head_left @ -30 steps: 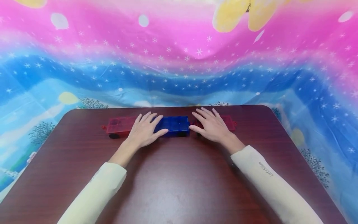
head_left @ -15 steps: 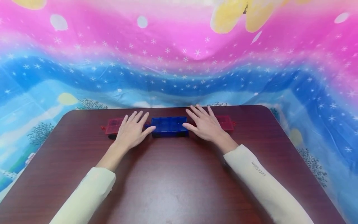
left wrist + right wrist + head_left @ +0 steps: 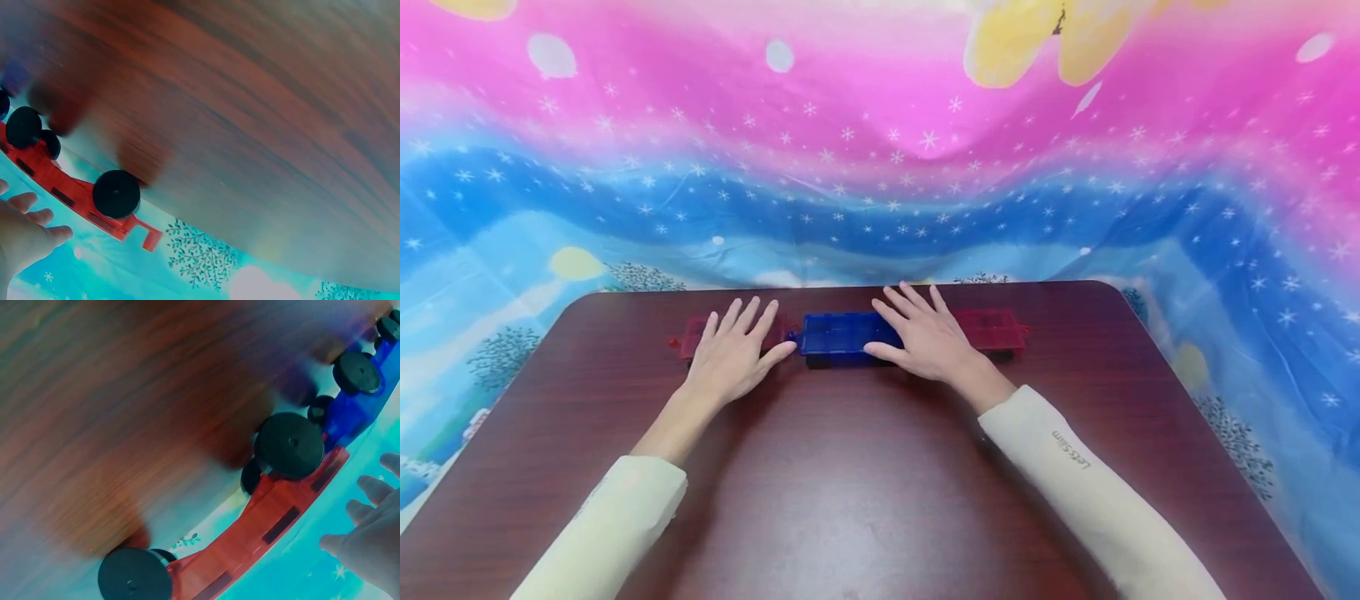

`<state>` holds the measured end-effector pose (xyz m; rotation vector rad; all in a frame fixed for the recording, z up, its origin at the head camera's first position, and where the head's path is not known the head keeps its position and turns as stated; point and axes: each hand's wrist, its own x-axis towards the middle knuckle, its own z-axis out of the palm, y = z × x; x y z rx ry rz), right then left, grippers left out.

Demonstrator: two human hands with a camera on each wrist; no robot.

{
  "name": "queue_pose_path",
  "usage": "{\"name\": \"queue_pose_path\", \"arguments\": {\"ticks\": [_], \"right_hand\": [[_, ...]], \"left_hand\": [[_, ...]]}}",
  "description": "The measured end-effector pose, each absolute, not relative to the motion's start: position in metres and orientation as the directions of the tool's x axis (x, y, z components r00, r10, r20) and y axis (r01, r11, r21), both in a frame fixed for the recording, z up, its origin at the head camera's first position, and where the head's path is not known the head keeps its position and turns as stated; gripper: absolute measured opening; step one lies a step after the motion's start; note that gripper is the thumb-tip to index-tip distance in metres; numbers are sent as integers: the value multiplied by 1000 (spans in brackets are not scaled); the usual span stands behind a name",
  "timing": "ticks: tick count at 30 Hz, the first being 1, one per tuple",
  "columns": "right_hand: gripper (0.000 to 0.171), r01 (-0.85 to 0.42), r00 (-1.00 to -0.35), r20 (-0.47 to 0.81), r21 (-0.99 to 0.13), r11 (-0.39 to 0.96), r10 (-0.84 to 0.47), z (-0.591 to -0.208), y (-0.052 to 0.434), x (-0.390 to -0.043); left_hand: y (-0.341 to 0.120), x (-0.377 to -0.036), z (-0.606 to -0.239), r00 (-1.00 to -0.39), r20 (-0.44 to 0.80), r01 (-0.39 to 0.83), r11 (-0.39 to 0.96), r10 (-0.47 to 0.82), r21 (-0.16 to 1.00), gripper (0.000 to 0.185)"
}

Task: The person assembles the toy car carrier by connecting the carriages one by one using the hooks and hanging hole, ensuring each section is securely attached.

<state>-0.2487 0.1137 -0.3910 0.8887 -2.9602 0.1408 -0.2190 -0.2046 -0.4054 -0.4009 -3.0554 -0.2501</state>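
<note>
Three see-through toy train wagons stand in a row along the far side of the table: a red wagon (image 3: 691, 336) at left, a blue wagon (image 3: 835, 335) in the middle and another red wagon (image 3: 992, 329) at right. My left hand (image 3: 730, 358) has its fingers spread above the left red wagon, hiding most of it. The right hand (image 3: 925, 337), fingers also spread, overlaps the blue wagon's right end and part of the right red wagon. In the wrist views, black wheels (image 3: 117, 194) and a red end hook (image 3: 152, 237) show; the fingers grip nothing.
The dark brown wooden table (image 3: 880, 483) has rounded far corners. Just behind the wagons, a pink and blue patterned cloth (image 3: 880, 183) hangs along the back and both sides.
Both hands have slid left. The left one went from the blue wagon's end to over the left red wagon; the right one went from the right red wagon to overlap the blue one.
</note>
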Motion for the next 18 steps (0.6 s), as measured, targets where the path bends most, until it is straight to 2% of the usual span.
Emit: {"name": "queue_pose_path", "arguments": {"ticks": [7,18], "right_hand": [[82,-587,-809,49,-80,806,-585,-394,101,-247],[82,-616,-788,46,-57,785,-614,-404,86,-248]], "left_hand": [[-216,-217,-405,-975,-10,220,963,224,154,89],[-230,-215,-409,-976,-8,214,969,217,120,89]]}}
